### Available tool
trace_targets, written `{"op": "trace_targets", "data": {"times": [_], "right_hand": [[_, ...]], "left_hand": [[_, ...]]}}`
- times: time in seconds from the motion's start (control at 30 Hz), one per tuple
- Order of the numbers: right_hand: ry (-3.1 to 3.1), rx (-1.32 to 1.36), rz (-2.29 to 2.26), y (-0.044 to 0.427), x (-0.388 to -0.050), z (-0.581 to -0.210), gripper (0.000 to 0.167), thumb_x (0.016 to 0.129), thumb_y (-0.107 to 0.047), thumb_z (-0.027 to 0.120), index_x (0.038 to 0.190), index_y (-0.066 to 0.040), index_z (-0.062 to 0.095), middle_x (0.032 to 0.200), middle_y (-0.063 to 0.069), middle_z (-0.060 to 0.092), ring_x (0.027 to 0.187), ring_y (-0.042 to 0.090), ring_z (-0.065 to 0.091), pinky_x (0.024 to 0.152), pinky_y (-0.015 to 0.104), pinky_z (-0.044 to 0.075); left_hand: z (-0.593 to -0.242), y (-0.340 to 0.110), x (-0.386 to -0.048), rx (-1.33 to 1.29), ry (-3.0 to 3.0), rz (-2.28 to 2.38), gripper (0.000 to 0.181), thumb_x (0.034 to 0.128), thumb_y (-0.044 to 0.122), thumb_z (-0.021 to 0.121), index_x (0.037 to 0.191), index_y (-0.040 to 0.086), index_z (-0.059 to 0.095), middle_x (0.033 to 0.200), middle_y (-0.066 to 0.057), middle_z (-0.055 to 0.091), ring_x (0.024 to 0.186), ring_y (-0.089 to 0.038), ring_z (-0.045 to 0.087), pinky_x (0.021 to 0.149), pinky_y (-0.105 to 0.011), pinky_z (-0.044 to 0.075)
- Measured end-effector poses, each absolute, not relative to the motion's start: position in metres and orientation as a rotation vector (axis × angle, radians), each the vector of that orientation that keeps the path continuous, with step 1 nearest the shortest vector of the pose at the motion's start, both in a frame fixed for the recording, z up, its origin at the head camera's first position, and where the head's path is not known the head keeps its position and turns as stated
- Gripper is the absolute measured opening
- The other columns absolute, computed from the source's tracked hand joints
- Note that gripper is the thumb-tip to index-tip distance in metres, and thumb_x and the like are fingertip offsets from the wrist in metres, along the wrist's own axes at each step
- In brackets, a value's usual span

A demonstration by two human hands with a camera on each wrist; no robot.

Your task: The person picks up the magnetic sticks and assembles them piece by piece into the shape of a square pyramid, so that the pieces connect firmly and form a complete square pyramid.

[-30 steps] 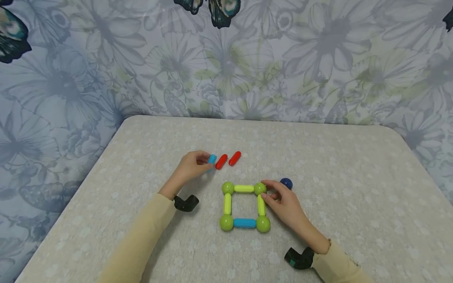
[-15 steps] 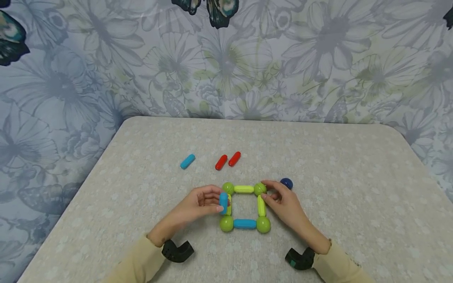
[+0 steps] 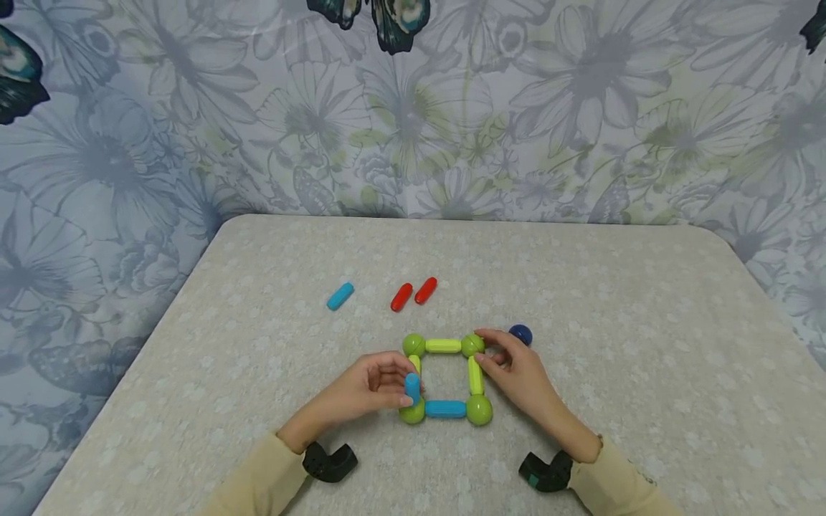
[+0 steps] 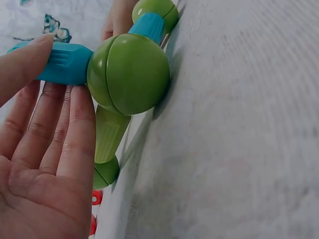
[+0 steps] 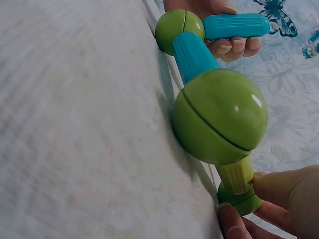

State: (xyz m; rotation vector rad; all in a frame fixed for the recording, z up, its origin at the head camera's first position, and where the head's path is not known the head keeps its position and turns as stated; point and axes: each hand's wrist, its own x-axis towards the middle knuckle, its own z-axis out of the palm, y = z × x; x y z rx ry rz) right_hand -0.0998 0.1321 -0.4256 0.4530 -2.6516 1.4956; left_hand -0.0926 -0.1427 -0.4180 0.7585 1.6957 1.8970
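A square of green balls and rods lies on the table, with yellow-green rods [image 3: 443, 346] on three sides and a blue rod [image 3: 445, 409] on the near side. My left hand [image 3: 364, 390] pinches another blue rod [image 3: 411, 387] between thumb and fingers. That rod stands upright, its lower end touching the near-left green ball [image 4: 130, 74], as the left wrist view shows. At the far-right green ball [image 3: 472, 345], my right hand [image 3: 519, 369] grips the ball and the end of the right-hand yellow-green rod [image 5: 236, 175].
Beyond the square lie a loose blue rod [image 3: 340, 295] and two red rods [image 3: 401, 297] [image 3: 426, 290]. A dark blue ball [image 3: 520, 334] sits just behind my right hand. A patterned fabric backdrop rises behind the table [image 3: 581, 279].
My left hand has left the rods at the back and come to the near-left ball, bringing a blue rod that is now upright. A loose blue rod is now uncovered. My right hand stays put.
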Motion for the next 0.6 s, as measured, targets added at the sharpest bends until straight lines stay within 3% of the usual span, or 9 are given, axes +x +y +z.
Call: {"op": "trace_targets", "data": {"times": [0.17,0.3,0.43,0.6], "right_hand": [[-2.655,0.468,1.470,0.135,-0.099,-0.423,0.037,0.086,-0.006,0.068,0.123,-0.005,0.059,0.106,0.008,0.062,0.072,0.012,0.057,0.059,0.025,0.048],[-2.713,0.521,1.454,0.139,-0.094,-0.420,0.044,0.088,-0.010,0.067,0.130,-0.006,0.053,0.108,0.009,0.060,0.074,0.011,0.056,0.059,0.024,0.048],[-2.760,0.603,1.480,0.144,-0.080,-0.418,0.051,0.090,-0.013,0.066,0.137,-0.011,0.046,0.107,0.008,0.058,0.075,0.010,0.056,0.062,0.024,0.049],[-2.733,0.799,1.550,0.149,-0.058,-0.419,0.051,0.089,-0.020,0.066,0.136,-0.013,0.048,0.106,0.002,0.057,0.078,0.010,0.055,0.066,0.025,0.050]], "left_hand": [[-0.416,-0.144,-0.098,0.774,1.696,1.918,0.029,0.0905,0.000,0.060,0.115,-0.013,0.052,0.110,-0.018,0.060,0.102,-0.026,0.059,0.087,-0.036,0.048],[-0.409,-0.149,-0.110,0.702,1.858,1.946,0.029,0.0954,0.011,0.056,0.120,-0.004,0.056,0.118,-0.019,0.058,0.111,-0.029,0.055,0.093,-0.041,0.044],[-0.408,-0.153,-0.128,0.612,2.048,1.840,0.033,0.0934,0.017,0.061,0.125,0.006,0.057,0.126,-0.013,0.055,0.118,-0.022,0.050,0.096,-0.038,0.041],[-0.417,-0.151,-0.146,0.679,2.072,1.678,0.039,0.0915,0.009,0.062,0.129,0.002,0.053,0.129,-0.013,0.053,0.118,-0.023,0.049,0.096,-0.036,0.041]]}}
